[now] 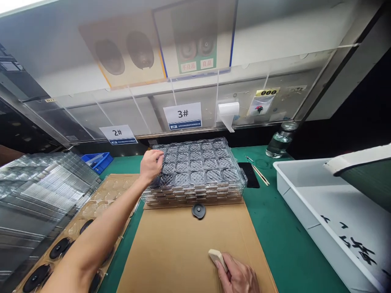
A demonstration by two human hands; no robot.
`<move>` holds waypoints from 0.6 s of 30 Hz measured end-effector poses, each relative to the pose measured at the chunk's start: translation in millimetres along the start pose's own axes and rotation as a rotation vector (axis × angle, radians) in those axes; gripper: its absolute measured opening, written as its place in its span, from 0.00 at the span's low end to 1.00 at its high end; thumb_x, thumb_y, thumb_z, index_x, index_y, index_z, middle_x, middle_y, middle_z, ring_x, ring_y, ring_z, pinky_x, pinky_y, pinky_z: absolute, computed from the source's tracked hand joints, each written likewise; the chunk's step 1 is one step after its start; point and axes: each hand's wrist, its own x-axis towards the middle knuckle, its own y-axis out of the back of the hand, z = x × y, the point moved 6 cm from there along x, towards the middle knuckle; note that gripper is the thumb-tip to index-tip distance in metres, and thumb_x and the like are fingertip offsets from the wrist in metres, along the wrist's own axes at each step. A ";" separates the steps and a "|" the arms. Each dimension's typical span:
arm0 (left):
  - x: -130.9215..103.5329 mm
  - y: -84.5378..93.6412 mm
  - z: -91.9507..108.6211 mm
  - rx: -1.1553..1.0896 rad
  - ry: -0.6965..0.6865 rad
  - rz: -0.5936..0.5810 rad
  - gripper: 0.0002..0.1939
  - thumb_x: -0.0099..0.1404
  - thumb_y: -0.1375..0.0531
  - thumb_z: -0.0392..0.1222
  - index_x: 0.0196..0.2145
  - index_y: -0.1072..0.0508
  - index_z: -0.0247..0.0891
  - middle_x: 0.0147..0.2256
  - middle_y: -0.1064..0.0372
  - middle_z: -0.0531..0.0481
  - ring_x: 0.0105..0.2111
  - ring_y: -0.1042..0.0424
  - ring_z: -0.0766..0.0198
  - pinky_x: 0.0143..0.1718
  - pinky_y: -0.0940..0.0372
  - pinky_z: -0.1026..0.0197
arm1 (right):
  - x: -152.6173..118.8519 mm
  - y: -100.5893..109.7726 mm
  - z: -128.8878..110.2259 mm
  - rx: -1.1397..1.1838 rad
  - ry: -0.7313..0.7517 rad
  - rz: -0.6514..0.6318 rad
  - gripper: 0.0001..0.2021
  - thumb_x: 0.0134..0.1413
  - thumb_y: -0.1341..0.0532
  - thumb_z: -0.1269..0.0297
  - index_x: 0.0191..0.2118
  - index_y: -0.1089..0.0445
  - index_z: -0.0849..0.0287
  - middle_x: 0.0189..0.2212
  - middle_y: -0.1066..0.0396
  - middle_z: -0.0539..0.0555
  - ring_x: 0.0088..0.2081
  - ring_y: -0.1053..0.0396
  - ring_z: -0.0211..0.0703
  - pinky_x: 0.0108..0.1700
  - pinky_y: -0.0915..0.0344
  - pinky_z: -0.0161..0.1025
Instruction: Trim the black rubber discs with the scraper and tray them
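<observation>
My left hand [150,166] reaches over the left edge of a stack of clear plastic blister trays [195,166]. Its fingers are curled together, and whatever they pinch, if anything, is hidden. In my right hand [240,274], low in the view, a cream-coloured eraser-like block [217,258] is held between thumb and fingers above the cardboard sheet [174,240]. A dark grey rounded part [198,211] with a small raised centre lies on the cardboard, just in front of the stack.
On the left, a tray with black oval parts [37,278] sits beside stacked clear trays [55,183] and a blue bin [99,162]. To the right are a black pad [249,175], tweezers [261,175], a glass bottle [281,140] and a large white bin [305,215].
</observation>
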 end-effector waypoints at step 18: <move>-183.7 -110.8 159.5 -0.112 -0.415 -0.756 0.16 0.72 0.38 0.44 0.54 0.27 0.38 0.57 0.31 0.41 0.54 0.29 0.50 0.55 0.31 0.42 | 0.1 9.9 -7.4 0.020 0.000 0.034 0.22 0.75 0.54 0.57 0.32 0.30 0.55 0.20 0.29 0.49 0.20 0.28 0.40 0.24 0.50 0.37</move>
